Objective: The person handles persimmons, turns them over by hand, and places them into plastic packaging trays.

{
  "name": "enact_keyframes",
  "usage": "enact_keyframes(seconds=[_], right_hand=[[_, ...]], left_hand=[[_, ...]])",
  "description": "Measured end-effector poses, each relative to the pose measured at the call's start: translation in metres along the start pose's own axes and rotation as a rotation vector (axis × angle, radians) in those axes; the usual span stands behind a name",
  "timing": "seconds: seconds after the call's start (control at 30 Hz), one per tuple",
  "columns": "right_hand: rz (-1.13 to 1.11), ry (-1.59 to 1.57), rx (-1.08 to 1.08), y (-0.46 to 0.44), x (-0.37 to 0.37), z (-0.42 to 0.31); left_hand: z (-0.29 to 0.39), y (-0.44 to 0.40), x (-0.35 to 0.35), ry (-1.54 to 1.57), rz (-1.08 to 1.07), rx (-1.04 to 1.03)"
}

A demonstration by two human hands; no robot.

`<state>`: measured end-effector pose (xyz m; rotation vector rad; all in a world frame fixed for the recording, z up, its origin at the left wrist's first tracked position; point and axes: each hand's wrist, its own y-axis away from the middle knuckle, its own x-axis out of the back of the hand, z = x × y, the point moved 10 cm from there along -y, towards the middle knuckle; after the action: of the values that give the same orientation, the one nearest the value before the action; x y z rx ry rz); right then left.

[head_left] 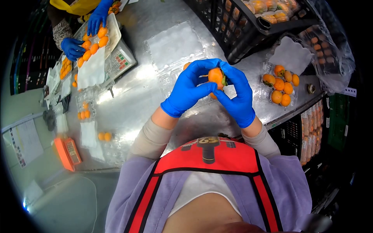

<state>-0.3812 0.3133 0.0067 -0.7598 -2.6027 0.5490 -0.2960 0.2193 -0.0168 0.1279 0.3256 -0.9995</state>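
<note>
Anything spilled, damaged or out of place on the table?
Nothing looks spilled, and the held fruit looks sound from here. One oddity: a small round object lies alone near the edge of the table, beside the right-hand tray; too small to identify.

My red bib (237, 157) is black-edged, with a gold-marked print (208, 150); beside it, my lavender jacket (134, 186); between its straps (147, 202), a white shirt (206, 182); beyond it, beige sleeves (150, 139) and blue-gloved hands (187, 90).
</note>
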Motion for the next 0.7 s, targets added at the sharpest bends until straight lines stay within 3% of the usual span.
enact_keyframes(seconds=[0.1, 0.17, 0.27, 0.4, 0.43, 0.5, 0.57, 0.63, 0.67, 0.7], right_hand=[[-0.033, 0.048, 0.036, 0.004, -0.003, -0.005], [-0.02, 0.051, 0.043, 0.009, -0.002, -0.002], [-0.003, 0.05, 0.053, 0.017, 0.007, 0.001], [-0.073, -0.001, -0.1, 0.035, 0.01, 0.021], [-0.081, -0.207, -0.295, 0.047, 0.011, 0.043], [-0.037, -0.569, -0.616, 0.068, 0.02, 0.072], [0.032, -0.472, -0.706, 0.067, 0.068, 0.092], [0.268, -0.476, -0.537, 0.04, 0.155, 0.112], [0.34, -0.405, -0.657, 0.025, 0.195, 0.107], [0.459, -0.428, -0.481, -0.01, 0.247, 0.098]], left_hand=[[-0.011, 0.003, 0.001, 0.033, 0.072, 0.058], [-0.011, 0.006, 0.002, -0.1, 0.162, 0.03], [-0.017, 0.008, -0.004, -0.181, 0.104, -0.015], [-0.029, 0.008, -0.012, -0.394, 0.109, 0.007], [-0.024, 0.008, -0.009, -0.568, 0.129, -0.053], [-0.032, 0.01, 0.0, -0.521, 0.169, -0.014], [-0.038, 0.011, 0.014, -0.475, 0.208, 0.023], [-0.037, 0.013, 0.035, -0.422, 0.267, 0.002], [-0.036, 0.013, 0.042, -0.433, 0.273, 0.0], [-0.035, 0.015, 0.055, -0.414, 0.321, 0.013]])
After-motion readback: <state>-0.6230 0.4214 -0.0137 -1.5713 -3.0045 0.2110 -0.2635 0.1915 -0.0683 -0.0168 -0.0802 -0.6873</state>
